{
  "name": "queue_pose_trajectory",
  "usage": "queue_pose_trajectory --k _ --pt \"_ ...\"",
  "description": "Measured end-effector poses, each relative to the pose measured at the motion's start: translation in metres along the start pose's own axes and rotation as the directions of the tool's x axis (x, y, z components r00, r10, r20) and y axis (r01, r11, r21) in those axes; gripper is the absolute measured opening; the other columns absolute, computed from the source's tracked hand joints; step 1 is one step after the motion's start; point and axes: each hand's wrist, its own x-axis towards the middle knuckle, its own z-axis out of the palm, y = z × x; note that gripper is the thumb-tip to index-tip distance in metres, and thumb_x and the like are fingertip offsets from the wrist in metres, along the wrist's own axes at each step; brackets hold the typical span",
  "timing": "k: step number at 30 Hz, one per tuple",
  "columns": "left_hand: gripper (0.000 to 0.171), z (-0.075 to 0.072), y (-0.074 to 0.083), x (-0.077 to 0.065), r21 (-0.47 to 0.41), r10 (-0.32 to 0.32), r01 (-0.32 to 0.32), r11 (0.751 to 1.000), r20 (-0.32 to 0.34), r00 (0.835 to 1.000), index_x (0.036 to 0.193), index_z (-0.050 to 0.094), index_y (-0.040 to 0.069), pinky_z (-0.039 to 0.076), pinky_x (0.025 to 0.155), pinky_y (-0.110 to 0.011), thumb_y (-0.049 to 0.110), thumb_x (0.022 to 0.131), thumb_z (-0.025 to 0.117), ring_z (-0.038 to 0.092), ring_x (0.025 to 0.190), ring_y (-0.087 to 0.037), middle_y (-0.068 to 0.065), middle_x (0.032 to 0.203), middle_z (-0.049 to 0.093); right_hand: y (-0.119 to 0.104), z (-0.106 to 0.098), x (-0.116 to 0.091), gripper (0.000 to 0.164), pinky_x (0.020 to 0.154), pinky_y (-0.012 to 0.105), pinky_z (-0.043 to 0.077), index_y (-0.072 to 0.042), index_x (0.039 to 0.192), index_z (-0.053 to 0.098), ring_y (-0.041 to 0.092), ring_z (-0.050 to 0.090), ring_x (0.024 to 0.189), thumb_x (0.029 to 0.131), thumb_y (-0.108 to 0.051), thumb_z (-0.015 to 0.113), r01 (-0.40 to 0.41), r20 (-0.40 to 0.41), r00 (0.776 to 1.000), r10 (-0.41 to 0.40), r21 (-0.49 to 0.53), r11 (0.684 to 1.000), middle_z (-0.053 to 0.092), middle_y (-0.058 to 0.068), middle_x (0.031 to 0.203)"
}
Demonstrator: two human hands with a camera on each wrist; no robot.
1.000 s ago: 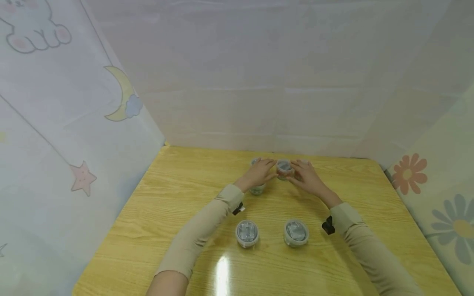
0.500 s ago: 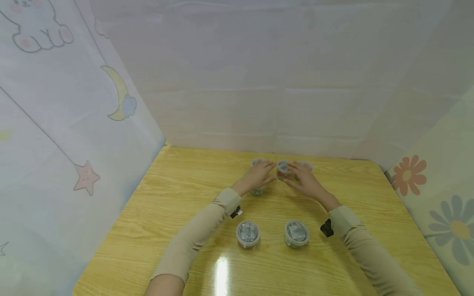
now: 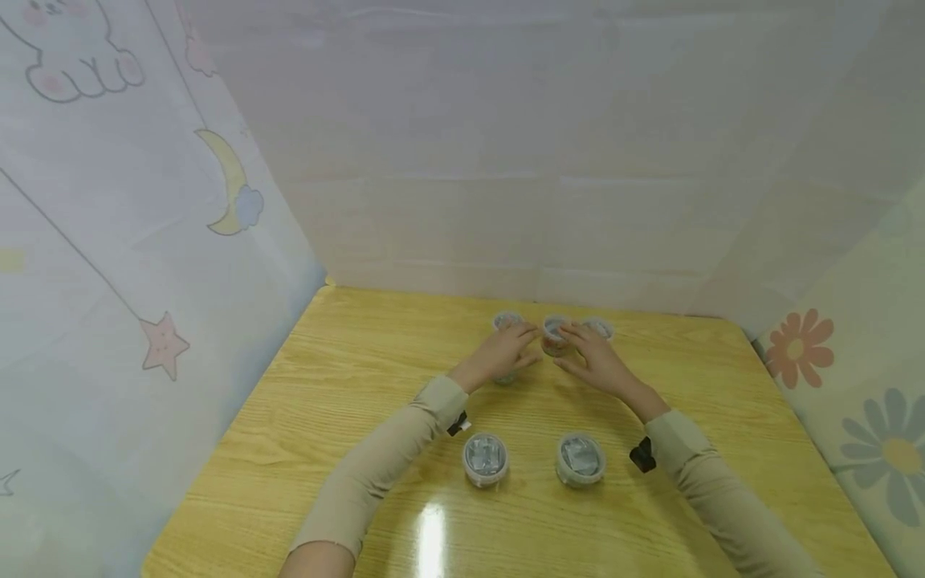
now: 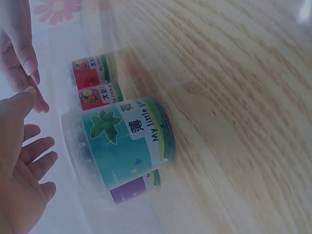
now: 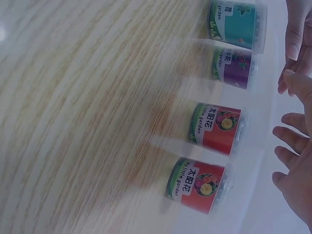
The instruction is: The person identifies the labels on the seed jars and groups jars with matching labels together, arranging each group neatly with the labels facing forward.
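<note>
Right wrist view: left fingers [image 5: 294,44] and right fingers [image 5: 292,140], loosely spread, gripping nothing, hover near the tubs [image 5: 216,129]! Probably light, stiff, slick; grip the sides.

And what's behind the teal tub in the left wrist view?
A purple-labelled tub, mostly covered by the teal tub; two red-labelled tubs show farther back. Anything fully hidden can't be seen.
</note>
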Motion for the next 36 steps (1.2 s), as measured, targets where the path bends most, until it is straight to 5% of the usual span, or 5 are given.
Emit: queue_pose_trajectory --k 12,27,36 --pt "0.056 0.000 0.007 -0.008 -0.076 -0.040 0.042 0.996 0.022 0.999 0.140 0.040 0.006 0.033 0.109 -0.037 0.039 0.095 0.050 0.040 0.130 -0.022 -0.008 0.142 0.042 -0.006 -0.001 -0.008 0.059 0.100 0.067 0.027 0.004 0.131 0.048 0.048 0.033 0.127 0.085 -0.026 0.069 0.050 -0.031 0.998 -0.049 0.031 0.998 0.045 0.025 0.134" --pt "0.058 0.001 0.014 -0.017 -0.084 0.078 -0.081 0.993 -0.038 0.996 0.140 0.039 0.003 0.032 0.110 -0.033 0.038 0.095 0.049 0.041 0.130 -0.025 -0.011 0.143 0.040 -0.012 0.004 -0.015 0.059 0.102 0.064 0.027 0.001 0.134 0.047 0.043 0.038 0.125 0.086 -0.027 0.067 0.076 -0.027 0.997 -0.075 0.066 0.995 0.047 0.022 0.134" --pt "0.059 0.002 0.018 -0.021 -0.181 0.079 -0.074 0.981 0.019 0.997 0.145 0.030 0.009 0.032 0.110 -0.035 0.039 0.097 0.046 0.041 0.130 -0.025 -0.011 0.147 0.035 -0.018 0.003 -0.020 0.058 0.108 0.062 0.017 0.000 0.135 0.045 0.041 0.037 0.127 0.088 -0.027 0.064 0.107 -0.016 0.994 -0.106 0.101 0.989 0.045 0.021 0.136"
